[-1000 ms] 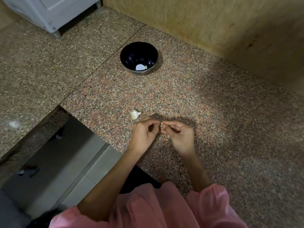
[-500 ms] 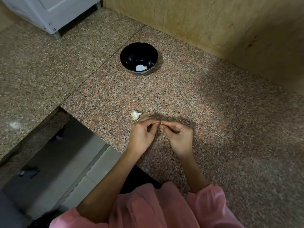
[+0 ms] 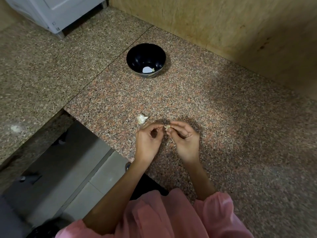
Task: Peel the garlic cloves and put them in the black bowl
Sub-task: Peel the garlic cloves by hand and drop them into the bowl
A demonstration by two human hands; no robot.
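While between both hands point(image 3: 186, 140), clove point(image 3: 167, 126).

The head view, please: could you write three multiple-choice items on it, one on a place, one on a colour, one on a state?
1. Where is the garlic piece on the counter?
A. beside the left hand
B. in the bowl
C. against the wall

2. What colour is the bowl?
A. white
B. black
C. red

3. What holds the garlic clove?
A. nothing
B. both hands' fingertips
C. the bowl

Answers: 1 A, it lies just beyond the left hand; 2 B, glossy black inside; 3 B, the clove sits pinched between the left hand and right hand.
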